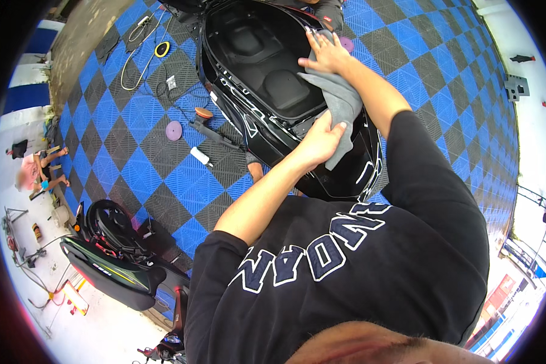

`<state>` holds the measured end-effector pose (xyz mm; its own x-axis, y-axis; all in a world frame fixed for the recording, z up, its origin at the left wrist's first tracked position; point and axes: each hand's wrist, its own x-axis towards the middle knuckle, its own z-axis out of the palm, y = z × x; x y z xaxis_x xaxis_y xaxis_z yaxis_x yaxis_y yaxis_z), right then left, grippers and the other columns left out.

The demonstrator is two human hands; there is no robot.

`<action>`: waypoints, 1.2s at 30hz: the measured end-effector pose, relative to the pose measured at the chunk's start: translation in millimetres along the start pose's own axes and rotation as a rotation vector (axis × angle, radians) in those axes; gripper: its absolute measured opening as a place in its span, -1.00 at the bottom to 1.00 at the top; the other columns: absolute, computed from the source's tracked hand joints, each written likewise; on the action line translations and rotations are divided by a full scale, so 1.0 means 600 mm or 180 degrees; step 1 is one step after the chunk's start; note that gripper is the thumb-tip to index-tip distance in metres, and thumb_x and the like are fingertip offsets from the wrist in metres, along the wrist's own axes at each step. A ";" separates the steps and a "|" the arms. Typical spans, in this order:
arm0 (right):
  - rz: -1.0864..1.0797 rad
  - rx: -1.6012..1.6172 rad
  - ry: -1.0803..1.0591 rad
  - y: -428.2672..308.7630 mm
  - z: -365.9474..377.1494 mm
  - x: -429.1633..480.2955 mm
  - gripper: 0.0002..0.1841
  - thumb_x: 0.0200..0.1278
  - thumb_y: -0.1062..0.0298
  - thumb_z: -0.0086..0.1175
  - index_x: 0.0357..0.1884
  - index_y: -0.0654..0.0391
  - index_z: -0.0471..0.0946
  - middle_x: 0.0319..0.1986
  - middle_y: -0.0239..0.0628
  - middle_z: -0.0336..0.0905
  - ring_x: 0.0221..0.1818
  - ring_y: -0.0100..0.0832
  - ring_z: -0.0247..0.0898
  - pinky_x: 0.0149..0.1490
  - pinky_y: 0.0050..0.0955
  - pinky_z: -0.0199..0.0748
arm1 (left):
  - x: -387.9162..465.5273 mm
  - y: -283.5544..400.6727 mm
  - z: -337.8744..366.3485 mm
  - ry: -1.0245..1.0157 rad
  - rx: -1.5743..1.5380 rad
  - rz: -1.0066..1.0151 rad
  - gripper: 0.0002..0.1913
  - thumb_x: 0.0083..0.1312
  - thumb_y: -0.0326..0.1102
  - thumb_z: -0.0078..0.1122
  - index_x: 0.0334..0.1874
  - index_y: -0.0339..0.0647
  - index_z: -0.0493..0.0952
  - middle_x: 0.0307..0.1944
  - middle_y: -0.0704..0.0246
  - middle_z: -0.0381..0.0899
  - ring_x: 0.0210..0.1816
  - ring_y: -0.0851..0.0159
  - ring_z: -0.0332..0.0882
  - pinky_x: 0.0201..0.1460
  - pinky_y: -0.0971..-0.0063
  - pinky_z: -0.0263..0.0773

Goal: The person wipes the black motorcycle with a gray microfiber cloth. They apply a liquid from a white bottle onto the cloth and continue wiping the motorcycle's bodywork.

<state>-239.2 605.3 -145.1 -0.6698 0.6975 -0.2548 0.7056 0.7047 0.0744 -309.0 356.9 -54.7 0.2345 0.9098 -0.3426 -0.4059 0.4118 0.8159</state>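
A black scooter or motorcycle body [273, 150] is before me, its under-seat storage compartment [259, 63] uncovered. A grey cloth [343, 98] drapes along the compartment's right side and hangs over the glossy rear panel. My right hand [330, 57] lies flat on the cloth's upper part at the rim, fingers spread. Nearer my body, my left hand [321, 139] grips the lower part of the cloth, thumb on top. The surface beneath the cloth is hidden.
On the blue and grey tiled floor [139, 175] lie a polisher [216, 136] with an orange pad, a purple pad [174, 130], a white bottle [200, 156] and cables. Another person's dark-clothed leg [330, 16] is beyond the scooter. A second scooter [109, 273] stands lower left; someone sits [38, 173] by the wall.
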 end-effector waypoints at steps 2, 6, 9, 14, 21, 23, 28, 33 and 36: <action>-0.0229 0.0044 0.0070 -0.009 -0.005 -0.065 0.21 0.33 -0.65 -0.35 0.65 0.21 -0.36 0.48 0.33 0.10 0.59 0.12 -0.02 0.62 0.15 -0.29 | -0.012 0.001 0.009 -0.0144 0.0145 -0.0204 -0.61 0.57 -0.43 -0.08 0.40 -0.32 0.31 0.09 0.27 0.59 0.03 0.37 0.55 0.11 0.38 0.51; -0.0346 -0.0186 -0.0162 -0.021 0.000 -0.110 0.22 0.32 -0.66 -0.39 0.64 0.25 -0.33 0.47 0.37 0.10 0.59 0.13 -0.03 0.63 0.13 -0.34 | -0.064 -0.019 0.034 -0.0623 0.0434 -0.0092 -0.55 0.56 -0.40 -0.05 0.44 -0.38 0.26 0.23 0.19 0.54 0.22 0.26 0.50 0.33 0.35 0.40; -0.0216 -0.0291 -0.0046 -0.012 0.008 -0.035 0.22 0.33 -0.65 -0.40 0.64 0.30 -0.30 0.47 0.37 0.10 0.59 0.15 -0.05 0.63 0.16 -0.39 | -0.068 -0.032 0.032 -0.0122 0.0700 0.0038 -0.52 0.56 -0.39 -0.05 0.47 -0.40 0.25 0.32 0.17 0.49 0.33 0.25 0.42 0.44 0.33 0.30; 0.0264 -0.0218 -0.0275 0.010 0.011 0.068 0.16 0.35 -0.63 -0.41 0.66 0.20 -0.25 0.57 0.10 0.01 0.65 -0.03 -0.16 0.62 0.24 -0.46 | -0.002 -0.011 -0.011 0.0464 -0.0244 -0.0149 -0.61 0.56 -0.43 -0.05 0.39 -0.36 0.33 0.22 0.21 0.56 0.17 0.27 0.55 0.29 0.37 0.45; -0.0035 -0.0123 -0.0209 -0.020 0.011 -0.089 0.27 0.27 -0.70 -0.35 0.64 0.30 -0.25 0.51 0.31 0.05 0.62 0.07 -0.10 0.63 0.15 -0.39 | -0.037 0.010 -0.001 -0.0023 -0.0537 -0.0234 -0.60 0.54 -0.43 -0.04 0.39 -0.34 0.32 0.03 0.25 0.57 -0.08 0.36 0.60 0.04 0.40 0.57; -0.0068 -0.0147 -0.0362 -0.015 0.011 -0.084 0.26 0.27 -0.69 -0.35 0.64 0.28 -0.26 0.52 0.31 0.01 0.63 0.06 -0.12 0.63 0.15 -0.40 | -0.055 0.000 0.011 -0.0203 -0.0096 -0.0182 -0.54 0.53 -0.43 -0.04 0.45 -0.38 0.26 0.23 0.14 0.51 0.20 0.27 0.52 0.31 0.37 0.42; 0.0086 0.0173 0.0023 0.007 0.002 0.062 0.25 0.29 -0.68 -0.37 0.64 0.27 -0.26 0.54 0.26 -0.01 0.64 0.04 -0.16 0.63 0.17 -0.40 | -0.045 -0.015 0.008 0.0327 -0.0281 -0.0068 -0.51 0.54 -0.46 -0.08 0.48 -0.44 0.20 0.38 0.12 0.42 0.41 0.25 0.36 0.48 0.39 0.21; 0.0043 -0.0028 0.0032 -0.004 0.014 0.000 0.27 0.28 -0.69 -0.34 0.63 0.32 -0.22 0.52 0.32 0.02 0.63 0.05 -0.14 0.64 0.09 -0.36 | -0.036 0.005 -0.011 0.0388 -0.0312 0.0080 -0.57 0.55 -0.47 -0.10 0.44 -0.35 0.30 0.26 0.27 0.53 0.26 0.35 0.45 0.40 0.44 0.27; -0.0083 -0.0151 -0.0331 -0.003 0.019 -0.052 0.28 0.26 -0.70 -0.34 0.63 0.34 -0.19 0.53 0.29 0.01 0.64 0.05 -0.14 0.64 0.09 -0.36 | -0.051 0.007 0.003 -0.0001 -0.0246 -0.0049 -0.54 0.54 -0.47 -0.10 0.46 -0.40 0.27 0.30 0.21 0.51 0.32 0.34 0.41 0.44 0.43 0.24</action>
<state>-216.6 580.8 -147.9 -0.6583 0.6634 -0.3556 0.6749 0.7294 0.1114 -316.4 330.9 -40.2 0.2415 0.9033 -0.3546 -0.4692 0.4286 0.7721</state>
